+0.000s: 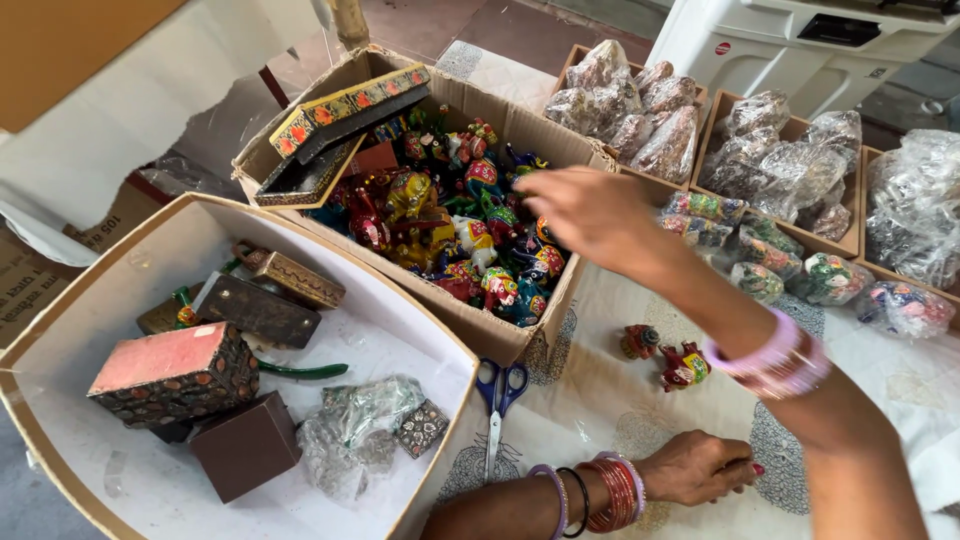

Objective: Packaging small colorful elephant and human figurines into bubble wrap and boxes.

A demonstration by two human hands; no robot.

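Observation:
My right hand (590,215) reaches over a cardboard box (520,340) filled with several small painted animal figurines (440,235). Its fingers are apart above the figurines and seem to hold nothing. My left hand (700,465) rests on the printed white cloth (600,400) near the front, fingers curled closed, bangles on the wrist. Two small red painted figurines (640,341) (685,365) stand on the cloth between my hands.
Blue-handled scissors (497,398) lie beside the cardboard box. A large white-lined box (60,310) at left holds several ornate little boxes (175,375) and crumpled plastic wrap (360,425). Trays of plastic-wrapped pieces (625,100) (780,160) line the back right, near a white appliance (790,40).

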